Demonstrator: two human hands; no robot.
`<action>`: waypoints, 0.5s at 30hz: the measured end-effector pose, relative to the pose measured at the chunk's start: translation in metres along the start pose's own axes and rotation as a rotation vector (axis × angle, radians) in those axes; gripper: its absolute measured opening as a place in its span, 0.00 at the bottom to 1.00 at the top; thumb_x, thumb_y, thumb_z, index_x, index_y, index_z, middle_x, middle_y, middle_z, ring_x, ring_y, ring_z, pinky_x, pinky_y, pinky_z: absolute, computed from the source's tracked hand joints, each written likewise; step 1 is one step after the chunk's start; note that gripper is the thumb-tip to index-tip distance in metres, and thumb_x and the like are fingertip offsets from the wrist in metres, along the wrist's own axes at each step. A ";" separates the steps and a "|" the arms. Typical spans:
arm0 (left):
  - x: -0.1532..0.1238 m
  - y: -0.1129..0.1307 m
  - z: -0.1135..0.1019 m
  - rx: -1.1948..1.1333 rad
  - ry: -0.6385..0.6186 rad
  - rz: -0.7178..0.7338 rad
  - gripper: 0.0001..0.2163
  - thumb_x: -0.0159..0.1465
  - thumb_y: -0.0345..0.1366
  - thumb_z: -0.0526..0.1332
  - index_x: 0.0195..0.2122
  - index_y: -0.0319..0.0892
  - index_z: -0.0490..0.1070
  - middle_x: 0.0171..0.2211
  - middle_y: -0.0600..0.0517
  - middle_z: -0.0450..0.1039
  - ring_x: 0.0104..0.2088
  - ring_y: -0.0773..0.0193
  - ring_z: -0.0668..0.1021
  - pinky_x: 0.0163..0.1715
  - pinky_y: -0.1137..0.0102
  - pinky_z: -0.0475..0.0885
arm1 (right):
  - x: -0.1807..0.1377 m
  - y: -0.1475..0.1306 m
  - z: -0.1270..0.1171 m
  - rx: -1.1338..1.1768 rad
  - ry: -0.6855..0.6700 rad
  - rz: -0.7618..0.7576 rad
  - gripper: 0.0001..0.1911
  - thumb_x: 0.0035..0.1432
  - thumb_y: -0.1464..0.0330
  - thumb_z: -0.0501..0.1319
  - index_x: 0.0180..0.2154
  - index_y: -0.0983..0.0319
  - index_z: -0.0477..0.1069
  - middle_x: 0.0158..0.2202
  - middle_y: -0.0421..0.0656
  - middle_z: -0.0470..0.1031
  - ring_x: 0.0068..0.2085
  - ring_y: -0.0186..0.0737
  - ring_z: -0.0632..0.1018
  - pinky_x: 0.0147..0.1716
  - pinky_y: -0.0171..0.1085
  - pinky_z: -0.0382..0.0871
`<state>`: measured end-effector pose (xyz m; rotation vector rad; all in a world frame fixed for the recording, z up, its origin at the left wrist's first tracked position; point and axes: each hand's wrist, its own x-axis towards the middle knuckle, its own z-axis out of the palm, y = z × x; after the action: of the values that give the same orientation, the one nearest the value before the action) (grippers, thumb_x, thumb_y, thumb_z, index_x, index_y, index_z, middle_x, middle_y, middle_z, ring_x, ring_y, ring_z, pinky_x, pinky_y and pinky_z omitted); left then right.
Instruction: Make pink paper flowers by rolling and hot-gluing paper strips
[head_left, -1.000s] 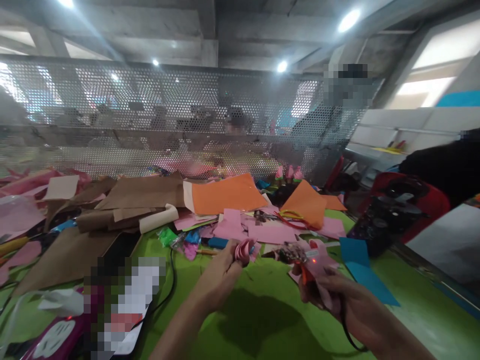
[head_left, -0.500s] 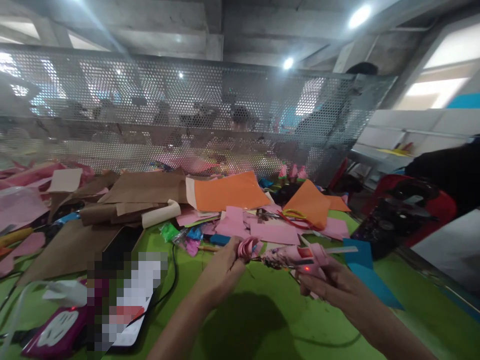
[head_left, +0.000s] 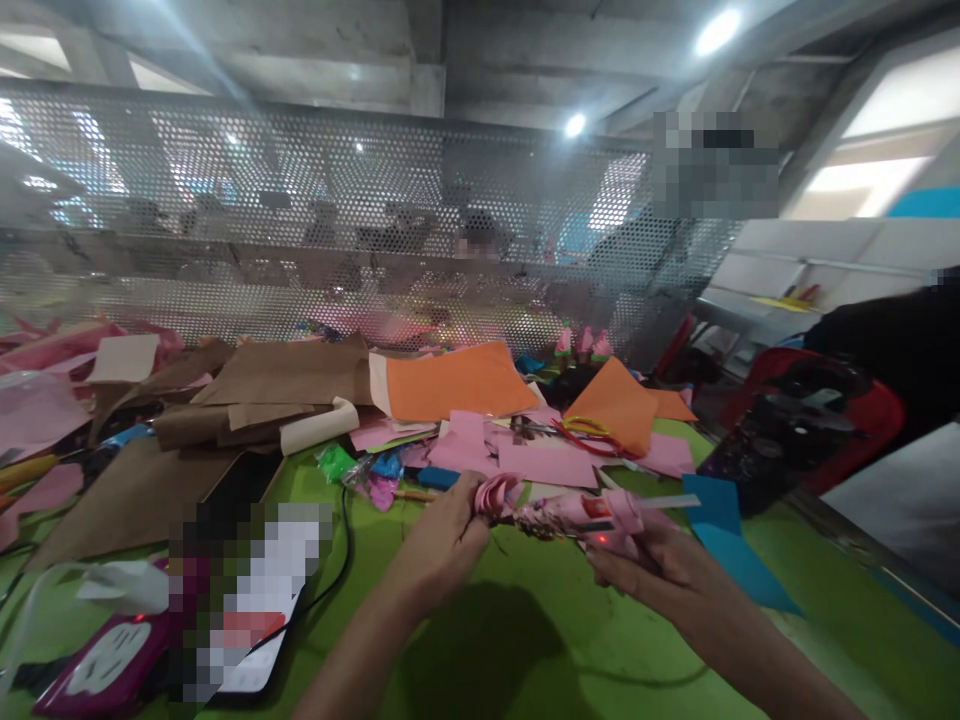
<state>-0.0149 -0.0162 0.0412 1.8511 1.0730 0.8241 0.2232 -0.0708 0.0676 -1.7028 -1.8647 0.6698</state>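
Note:
Between the fingers of my left hand (head_left: 448, 528) is a rolled pink paper flower (head_left: 498, 494), its curled layers facing up. My right hand (head_left: 651, 570) is wrapped round the grip of a pink hot glue gun (head_left: 600, 512), its nozzle end crusted and darkened. A red light glows on its side. From its back end sticks a pale glue stick (head_left: 673, 502). The nozzle tip meets the flower's right edge, though whether it touches is hard to tell. Both hands are above the green table (head_left: 480, 650).
Pink paper pieces (head_left: 547, 466), orange sheets (head_left: 450, 382) and brown paper (head_left: 289, 372) lie behind my hands. Red-handled scissors (head_left: 589, 437) rest among them. At the left are a phone (head_left: 259, 665) and a purple power strip (head_left: 105, 665). Blue paper (head_left: 739, 560) lies right. A perforated metal screen (head_left: 337, 230) stands behind.
The glue gun in my right hand has moved a little left, its nozzle now closer to the paper flower. My left hand stays nearly in place, still holding the flower.

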 end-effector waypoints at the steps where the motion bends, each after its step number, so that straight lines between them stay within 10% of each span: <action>1: 0.000 0.000 0.000 0.000 0.000 -0.003 0.12 0.63 0.33 0.49 0.47 0.47 0.64 0.41 0.51 0.72 0.43 0.56 0.73 0.43 0.66 0.64 | 0.000 -0.001 0.000 -0.011 0.000 -0.004 0.18 0.58 0.51 0.57 0.30 0.59 0.69 0.28 0.41 0.70 0.32 0.42 0.72 0.30 0.36 0.68; 15: -0.001 0.000 0.000 0.000 -0.005 0.051 0.09 0.64 0.33 0.48 0.43 0.46 0.63 0.42 0.51 0.70 0.42 0.58 0.72 0.42 0.68 0.64 | -0.002 -0.009 -0.001 -0.144 0.052 -0.067 0.18 0.59 0.53 0.56 0.28 0.60 0.65 0.26 0.39 0.66 0.29 0.39 0.68 0.27 0.35 0.63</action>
<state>-0.0157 -0.0174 0.0409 1.8861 1.0264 0.8491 0.2171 -0.0739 0.0740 -1.7205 -1.9644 0.4707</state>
